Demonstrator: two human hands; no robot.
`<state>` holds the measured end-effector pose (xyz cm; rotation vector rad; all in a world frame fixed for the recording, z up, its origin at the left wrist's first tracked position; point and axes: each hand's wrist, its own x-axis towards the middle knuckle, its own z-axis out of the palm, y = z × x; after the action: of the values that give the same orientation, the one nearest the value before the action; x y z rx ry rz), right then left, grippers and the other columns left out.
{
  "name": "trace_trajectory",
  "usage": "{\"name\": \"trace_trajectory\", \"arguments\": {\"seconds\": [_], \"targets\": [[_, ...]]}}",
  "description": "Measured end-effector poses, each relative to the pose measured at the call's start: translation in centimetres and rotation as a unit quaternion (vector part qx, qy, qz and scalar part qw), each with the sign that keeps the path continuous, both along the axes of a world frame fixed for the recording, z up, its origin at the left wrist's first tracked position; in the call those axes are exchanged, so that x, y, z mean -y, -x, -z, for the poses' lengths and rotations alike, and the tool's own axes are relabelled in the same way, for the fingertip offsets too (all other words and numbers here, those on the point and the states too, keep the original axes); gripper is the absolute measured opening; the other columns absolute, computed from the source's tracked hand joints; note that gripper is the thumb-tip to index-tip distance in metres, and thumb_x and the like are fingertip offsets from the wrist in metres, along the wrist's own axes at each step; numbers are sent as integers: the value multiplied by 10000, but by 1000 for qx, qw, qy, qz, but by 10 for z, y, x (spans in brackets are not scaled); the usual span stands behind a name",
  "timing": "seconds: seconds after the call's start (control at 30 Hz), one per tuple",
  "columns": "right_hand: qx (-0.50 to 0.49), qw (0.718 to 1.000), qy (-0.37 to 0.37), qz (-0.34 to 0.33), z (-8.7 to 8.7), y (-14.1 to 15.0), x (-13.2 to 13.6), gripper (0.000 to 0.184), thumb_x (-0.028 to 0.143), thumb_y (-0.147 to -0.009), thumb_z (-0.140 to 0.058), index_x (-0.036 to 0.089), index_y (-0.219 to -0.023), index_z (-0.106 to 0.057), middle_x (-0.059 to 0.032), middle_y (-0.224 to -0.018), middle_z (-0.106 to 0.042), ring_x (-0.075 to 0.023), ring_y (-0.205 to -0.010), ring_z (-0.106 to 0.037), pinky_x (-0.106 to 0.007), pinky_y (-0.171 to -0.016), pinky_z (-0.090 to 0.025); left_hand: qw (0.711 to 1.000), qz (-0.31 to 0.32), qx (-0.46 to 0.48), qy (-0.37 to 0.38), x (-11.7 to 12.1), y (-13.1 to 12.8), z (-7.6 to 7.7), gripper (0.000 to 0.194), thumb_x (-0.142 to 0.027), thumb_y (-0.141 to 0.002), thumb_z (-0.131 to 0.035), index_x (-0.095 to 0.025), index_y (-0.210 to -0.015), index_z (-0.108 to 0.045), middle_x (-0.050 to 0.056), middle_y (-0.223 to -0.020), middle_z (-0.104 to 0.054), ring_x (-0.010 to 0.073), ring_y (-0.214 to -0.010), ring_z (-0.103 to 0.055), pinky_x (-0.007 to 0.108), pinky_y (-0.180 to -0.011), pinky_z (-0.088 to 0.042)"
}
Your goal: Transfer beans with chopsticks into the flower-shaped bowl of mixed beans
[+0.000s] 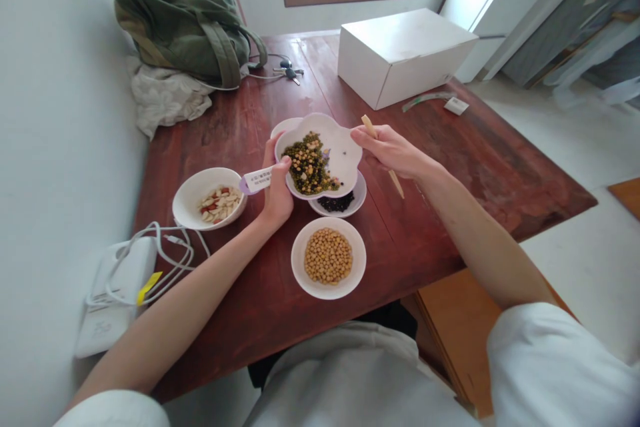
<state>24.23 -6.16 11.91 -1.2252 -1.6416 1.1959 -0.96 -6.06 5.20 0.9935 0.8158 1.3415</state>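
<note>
My left hand (277, 190) grips the rim of a white flower-shaped dish (343, 153) and holds it tilted above the table. A white plastic handle (259, 180) with a printed label and purple end sticks out from that hand. The dish holds a mound of green mung beans mixed with pale pieces (309, 163). My right hand (393, 150) is shut on a thin wooden chopstick (396, 183), close to the dish's right edge but apart from it. Beneath the dish lies a small white dish of black beans (336, 202). A white bowl of soybeans (329, 257) stands nearer me, and a white bowl of sliced almonds and red beans (207, 203) stands to the left.
The dishes stand on a red-brown wooden table (450, 153). At the far end are a white cardboard box (403, 57), a green bag (180, 27), crumpled white cloth (167, 97), and keys (287, 71). White cables and a white device (117, 297) lie at the left.
</note>
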Motion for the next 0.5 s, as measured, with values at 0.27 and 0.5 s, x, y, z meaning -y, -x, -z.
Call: {"name": "trace_trajectory", "arguments": {"seconds": [0.27,0.5], "targets": [[-112,991,-18,77,-16,-22,-6,539,715,-1039,-631,192,-1005,-757,-7,-660,-709,-76,-388,-372,-259,-370,-167,987,-135,3,-83,-11,-5,9,335,-597,-969,-655,-306,-1116,-733,39,-1310,-782,280,-1400,-658,376,-1112,-571],[-241,957,-6,161,-15,-51,-6,394,558,-1057,-496,257,-913,-707,-24,-723,-652,-172,-611,-616,-289,-514,-475,986,-156,17,-54,-10,-8,10,269,-551,-948,-647,-284,-964,-676,43,-1074,-781,297,-1274,-688,382,-1085,-575]]}}
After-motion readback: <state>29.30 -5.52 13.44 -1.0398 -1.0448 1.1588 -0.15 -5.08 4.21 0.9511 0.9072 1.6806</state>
